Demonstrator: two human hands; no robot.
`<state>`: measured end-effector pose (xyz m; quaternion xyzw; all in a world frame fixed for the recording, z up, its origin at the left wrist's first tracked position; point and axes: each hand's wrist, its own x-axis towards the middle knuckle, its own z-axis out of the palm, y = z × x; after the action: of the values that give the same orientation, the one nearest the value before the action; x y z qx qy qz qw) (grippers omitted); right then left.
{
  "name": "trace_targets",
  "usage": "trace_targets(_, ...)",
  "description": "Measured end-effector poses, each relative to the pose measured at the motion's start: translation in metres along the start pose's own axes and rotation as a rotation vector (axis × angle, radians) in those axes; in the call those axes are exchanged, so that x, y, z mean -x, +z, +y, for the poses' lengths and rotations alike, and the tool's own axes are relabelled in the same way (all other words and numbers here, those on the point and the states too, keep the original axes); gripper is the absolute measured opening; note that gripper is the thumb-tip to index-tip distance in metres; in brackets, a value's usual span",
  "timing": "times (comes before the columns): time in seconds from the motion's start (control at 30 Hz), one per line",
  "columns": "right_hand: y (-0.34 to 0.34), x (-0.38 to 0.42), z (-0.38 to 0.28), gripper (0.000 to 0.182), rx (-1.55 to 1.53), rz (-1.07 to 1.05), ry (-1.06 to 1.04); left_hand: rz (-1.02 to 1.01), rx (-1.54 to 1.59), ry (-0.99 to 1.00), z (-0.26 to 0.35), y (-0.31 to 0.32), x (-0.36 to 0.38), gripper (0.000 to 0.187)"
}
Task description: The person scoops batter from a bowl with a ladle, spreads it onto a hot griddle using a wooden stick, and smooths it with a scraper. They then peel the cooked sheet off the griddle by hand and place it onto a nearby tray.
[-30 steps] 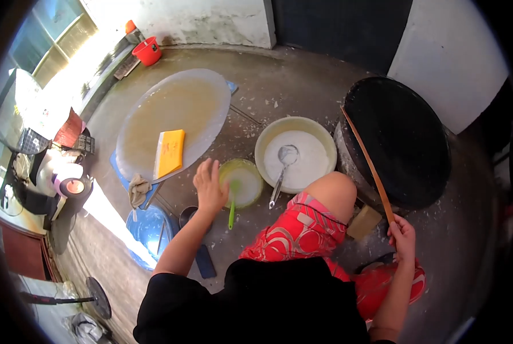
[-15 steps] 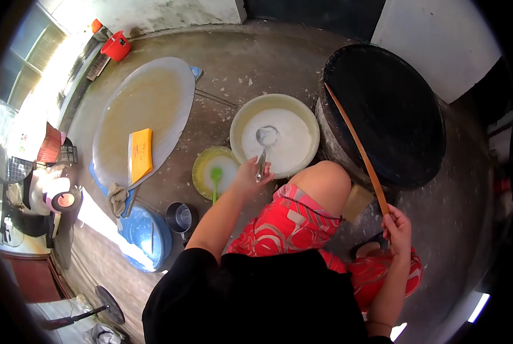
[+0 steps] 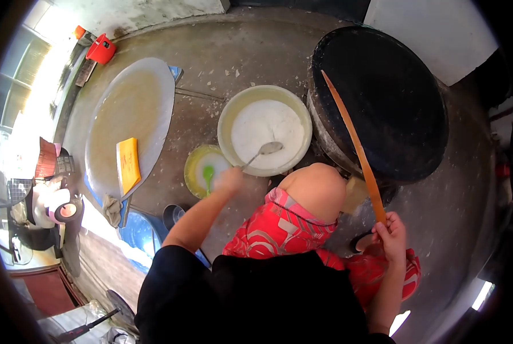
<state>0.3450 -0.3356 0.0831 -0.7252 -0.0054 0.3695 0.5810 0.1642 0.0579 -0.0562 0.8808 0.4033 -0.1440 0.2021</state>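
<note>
My left hand (image 3: pixel 230 180), slightly blurred, is closed around the handle of a metal ladle (image 3: pixel 271 148). The ladle's bowl lies at the near part of a pale basin (image 3: pixel 226 137) that holds white batter (image 3: pixel 262 123). Beside that basin is a smaller yellow bowl (image 3: pixel 192 178) with a green utensil (image 3: pixel 209 173) in whitish liquid. My right hand (image 3: pixel 390 229) grips the lower end of a long, curved wooden strip (image 3: pixel 357 143). The strip's upper part reaches over a large round black griddle (image 3: pixel 388 103).
A round sheet-like tray (image 3: pixel 130 109) at the left bears a yellow packet (image 3: pixel 130 164). A rag (image 3: pixel 112 210), a blue bucket (image 3: pixel 139 232) and a dark metal cup (image 3: pixel 173 215) are near it. A red bucket (image 3: pixel 101 50) stands at the back left.
My left hand has moved left and slightly down, and the ladle's bowl has shifted from the basin's middle toward its near side. The view has shifted slightly; my right hand still grips the strip.
</note>
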Motion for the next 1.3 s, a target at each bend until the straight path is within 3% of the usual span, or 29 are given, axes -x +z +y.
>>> trace_targets(0.07,0.006,-0.001,-0.002,0.016,-0.012,-0.001,-0.008,-0.098,-0.158,-0.061,0.004,-0.027,-0.014,0.024)
trace_targets(0.17,0.013,0.001,-0.01,0.014,0.029,-0.042,-0.007,0.06,0.051,-0.271,0.007,-0.025,-0.028,0.023)
trace_targets(0.23,0.015,0.003,-0.011,0.014,-0.003,-0.047,-0.011,-0.002,0.037,-0.192,0.009,0.015,-0.024,0.022)
trace_targets(0.3,0.009,-0.001,-0.009,0.015,-0.003,-0.05,-0.019,-0.125,0.006,-0.058,0.009,0.017,-0.021,0.021)
trace_targets(0.4,0.008,-0.001,-0.006,0.017,-0.005,-0.052,-0.015,-0.068,0.233,-0.194,0.007,-0.043,0.002,0.022)
trace_targets(0.53,0.009,-0.001,-0.005,0.017,-0.052,-0.055,-0.013,-0.045,0.04,-0.172,-0.013,0.016,-0.013,0.023)
trace_targets(0.6,0.012,-0.005,-0.008,0.018,-0.042,-0.049,-0.005,-0.065,0.056,-0.088,0.013,-0.014,-0.015,0.022)
trace_targets(0.67,0.014,-0.003,-0.01,0.018,-0.026,-0.044,0.022,0.029,0.184,-0.043,0.032,-0.041,-0.029,0.021)
trace_targets(0.8,0.016,-0.008,-0.011,0.018,-0.019,-0.072,0.016,0.222,0.165,-0.126,0.033,-0.015,-0.055,0.021)
trace_targets(0.87,0.012,-0.011,-0.014,0.017,-0.009,-0.091,0.012,-0.062,-0.091,-0.016,0.028,0.001,-0.039,0.02)
trace_targets(0.93,0.012,-0.01,-0.013,0.017,-0.014,-0.071,0.024,-0.04,0.017,0.041,0.002,-0.022,-0.023,0.019)
trace_targets(1.03,0.011,-0.008,-0.005,0.016,0.002,-0.065,0.014,-0.041,0.132,-0.082,-0.015,-0.05,-0.009,0.02)
trace_targets(1.17,0.012,-0.008,-0.006,0.016,-0.028,-0.042,0.009,0.051,-0.047,-0.171,-0.01,-0.004,-0.03,0.022)
trace_targets(1.27,0.016,-0.011,-0.016,0.016,-0.002,-0.036,0.021,-0.002,0.004,-0.019,-0.02,0.072,-0.065,0.019)
trace_targets(1.3,0.016,-0.013,-0.015,0.015,0.001,-0.031,0.01,-0.205,0.239,0.044,-0.035,0.102,-0.084,0.019)
